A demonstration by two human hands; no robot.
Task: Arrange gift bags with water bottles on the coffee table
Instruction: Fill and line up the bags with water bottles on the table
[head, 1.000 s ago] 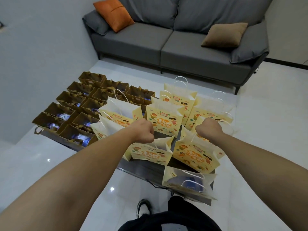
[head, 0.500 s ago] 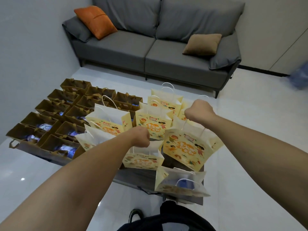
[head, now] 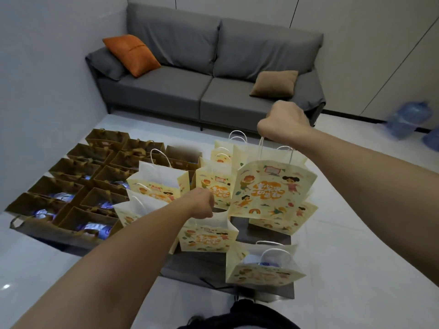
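My right hand (head: pixel 283 121) grips the white handles of a yellow cartoon gift bag (head: pixel 273 188) and holds it in the air above the coffee table (head: pixel 204 264). My left hand (head: pixel 202 203) is curled at the top of another yellow gift bag (head: pixel 206 236) that stands on the table; its handles are hidden under my fist. Several more yellow bags stand around them. The nearest yellow bag (head: pixel 261 271), at the table's front right corner, shows a water bottle (head: pixel 268 263) inside. Several brown gift bags (head: pixel 78 186) with bottles fill the table's left half.
A grey sofa (head: pixel 197 91) with an orange cushion (head: pixel 130 54) and a brown cushion (head: pixel 274 84) stands behind the table. Large blue water jugs (head: pixel 408 119) sit on the floor at the far right. Glossy white floor surrounds the table.
My right hand has risen and lifted its yellow bag off the table. My left hand has stayed on the bag in front. The camera has tilted up.
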